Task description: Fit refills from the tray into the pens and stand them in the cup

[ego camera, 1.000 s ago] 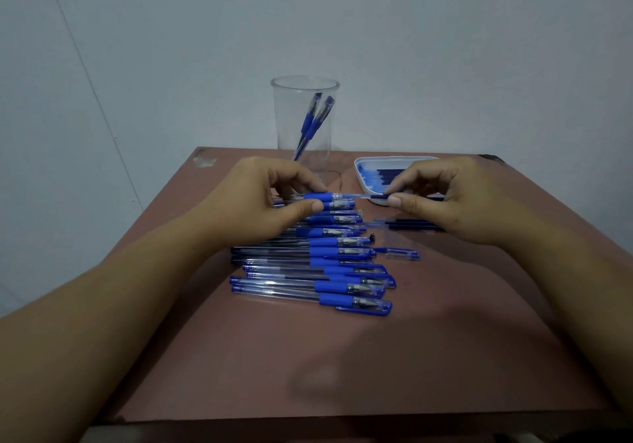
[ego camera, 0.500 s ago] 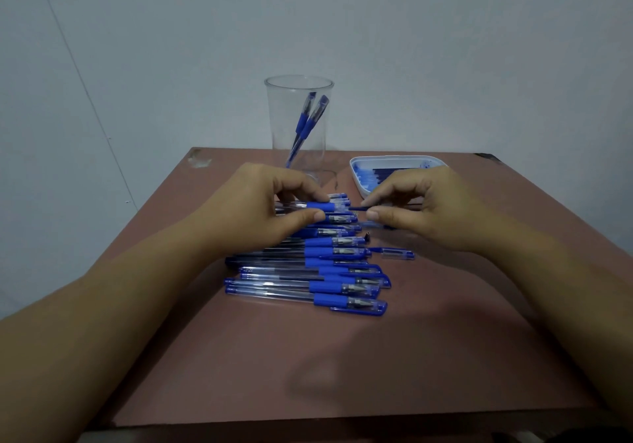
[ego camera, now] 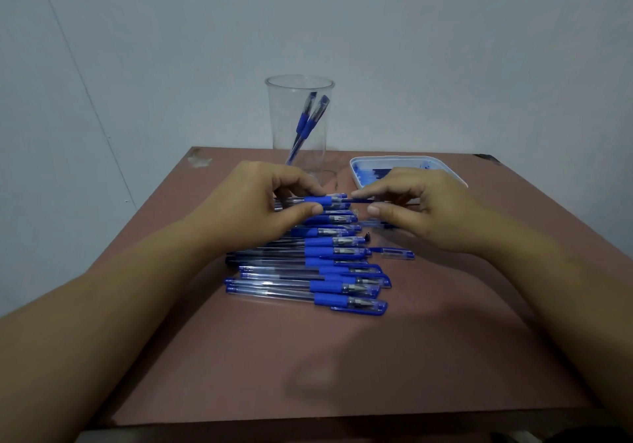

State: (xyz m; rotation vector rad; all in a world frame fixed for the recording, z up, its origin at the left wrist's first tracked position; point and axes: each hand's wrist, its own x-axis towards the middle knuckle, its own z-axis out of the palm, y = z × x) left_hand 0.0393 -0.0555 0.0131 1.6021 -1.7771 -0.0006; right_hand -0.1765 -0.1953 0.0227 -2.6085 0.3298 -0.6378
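You are pinching a pen (ego camera: 318, 200) in your left hand (ego camera: 260, 203) and feeding in a refill (ego camera: 359, 200) gripped by your right hand (ego camera: 428, 209), with two finished pens (ego camera: 308, 120) standing in the cup (ego camera: 281, 117) at twelve o'clock and a row of pens (ego camera: 308, 271) lying unfinished at six o'clock.

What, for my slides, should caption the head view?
Left hand holds a pen, right hand a refill entering it; two pens lean in the cup.

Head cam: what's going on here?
A person is fitting a refill. The left hand grips a pen by its blue sleeve above the table. The right hand pinches a dark refill lined up with the pen's open end. Two pens stand in the cup. A row of pens lies on the table, and the tray with refills sits behind the right hand.
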